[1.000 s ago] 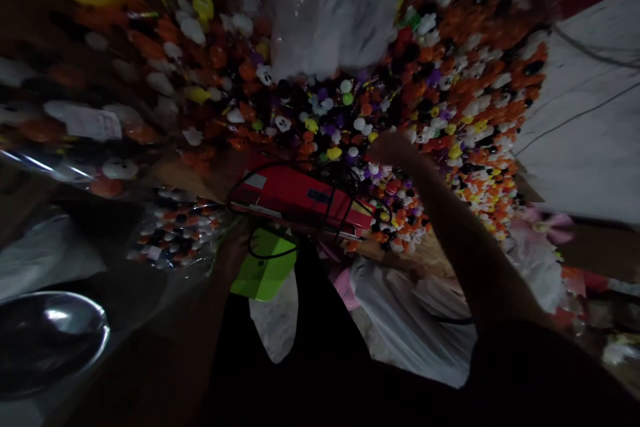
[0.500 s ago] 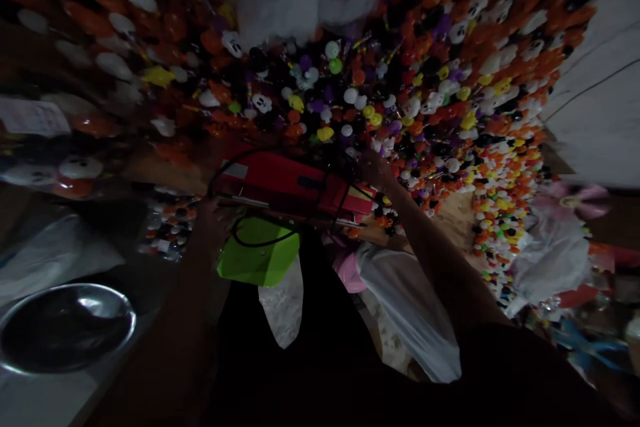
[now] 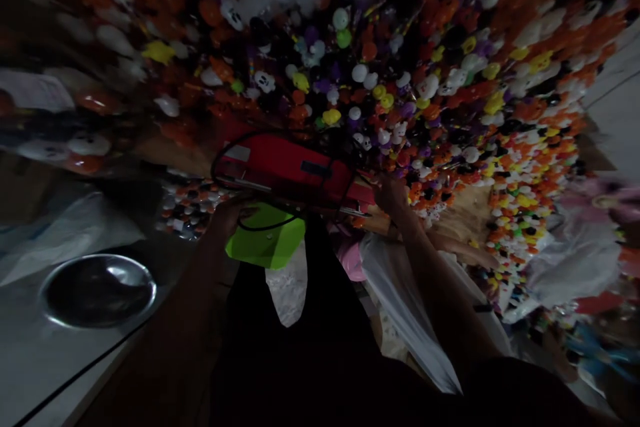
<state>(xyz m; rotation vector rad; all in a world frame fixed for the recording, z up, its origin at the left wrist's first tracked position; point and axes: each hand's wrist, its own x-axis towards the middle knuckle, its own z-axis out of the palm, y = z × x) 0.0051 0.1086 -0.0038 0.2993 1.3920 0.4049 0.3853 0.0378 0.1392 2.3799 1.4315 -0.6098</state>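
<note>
Surface: dim heap of small Halloween toys (image 3: 450,80).
Left hand (image 3: 227,213): fingers curled on green bag (image 3: 265,243).
Right hand (image 3: 393,195): grip unclear, beside red device (image 3: 285,167).
Risk: black cord (image 3: 235,147) by the fingers may snag, dragging the device.

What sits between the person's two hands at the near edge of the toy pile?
In the head view, the red box, looped by a black cord, spans the stretch between the left hand and the right hand; a green sheet lies just below it.

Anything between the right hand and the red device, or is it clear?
Nothing solid shows between them. The right hand is at the right end of the red device. A black cable loops around the device. The left hand is at its lower left edge, by the green piece. Dim light hides actual contact.
</note>
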